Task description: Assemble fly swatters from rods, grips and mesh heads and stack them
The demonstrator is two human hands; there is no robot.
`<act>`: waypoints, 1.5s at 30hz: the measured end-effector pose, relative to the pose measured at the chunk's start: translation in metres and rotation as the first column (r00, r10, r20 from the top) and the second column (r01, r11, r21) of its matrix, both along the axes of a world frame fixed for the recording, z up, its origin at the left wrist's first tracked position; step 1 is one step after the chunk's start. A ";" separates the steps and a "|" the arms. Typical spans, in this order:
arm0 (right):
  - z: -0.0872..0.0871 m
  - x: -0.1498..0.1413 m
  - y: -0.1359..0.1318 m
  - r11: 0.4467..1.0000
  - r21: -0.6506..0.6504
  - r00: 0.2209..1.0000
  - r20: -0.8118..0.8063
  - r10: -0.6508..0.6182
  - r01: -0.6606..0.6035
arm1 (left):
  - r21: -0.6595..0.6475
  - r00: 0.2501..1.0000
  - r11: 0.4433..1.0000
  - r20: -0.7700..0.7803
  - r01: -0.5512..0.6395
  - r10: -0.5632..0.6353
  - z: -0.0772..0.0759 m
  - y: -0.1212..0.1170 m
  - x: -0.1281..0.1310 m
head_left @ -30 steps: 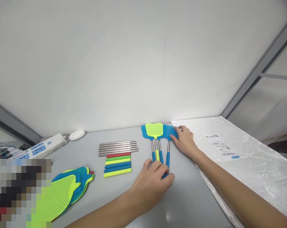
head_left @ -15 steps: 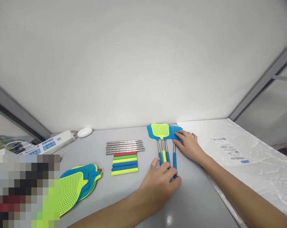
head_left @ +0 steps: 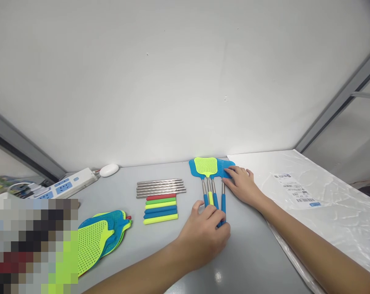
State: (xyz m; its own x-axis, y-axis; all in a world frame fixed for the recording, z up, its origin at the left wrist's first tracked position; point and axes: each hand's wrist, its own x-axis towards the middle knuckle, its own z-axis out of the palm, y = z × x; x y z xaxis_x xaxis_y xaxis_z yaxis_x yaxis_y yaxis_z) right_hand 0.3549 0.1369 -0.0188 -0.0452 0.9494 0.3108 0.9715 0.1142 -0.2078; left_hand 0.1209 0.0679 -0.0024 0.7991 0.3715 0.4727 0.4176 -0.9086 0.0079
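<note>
Several assembled fly swatters lie side by side near the wall, heads away from me. On top is a yellow-green swatter head (head_left: 206, 165); blue heads spread out beneath it. My left hand (head_left: 205, 234) is curled over the lower ends of the handles, thumb to the left and fingertips around the blue and yellow grips, partly hiding them. At the right, my right hand (head_left: 244, 185) has its thumb and fingers on the rightmost blue fly swatter (head_left: 224, 168), where head and metal shaft meet. Its blue handle (head_left: 223, 203) runs down toward my left hand.
Metal rods (head_left: 160, 188) lie in a row left of the swatters, above coloured handle tubes (head_left: 161, 212). Loose swatter heads (head_left: 93, 245) are stacked at the left. A power strip (head_left: 77, 182) and white mouse (head_left: 109, 170) sit by the wall. Plastic-wrapped white sheet (head_left: 332, 212) covers the right.
My left hand has shifted slightly up and left along the handles, and the rightmost handle sits a little closer to the others. My right hand stays on the blue swatter.
</note>
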 end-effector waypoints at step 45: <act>0.006 -0.011 -0.010 0.998 -0.060 0.997 0.067 -0.030 0.034 | -0.170 0.992 0.982 -0.111 -0.083 0.065 0.007 0.008 -0.033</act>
State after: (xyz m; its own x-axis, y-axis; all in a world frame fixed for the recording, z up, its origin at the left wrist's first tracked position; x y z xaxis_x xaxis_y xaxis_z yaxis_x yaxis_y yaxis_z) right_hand 0.3435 0.1270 -0.0129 -0.0333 0.9677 0.2499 0.9862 0.0724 -0.1487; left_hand 0.0875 0.0760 0.0049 0.8080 0.5005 0.3108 0.4905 -0.8637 0.1156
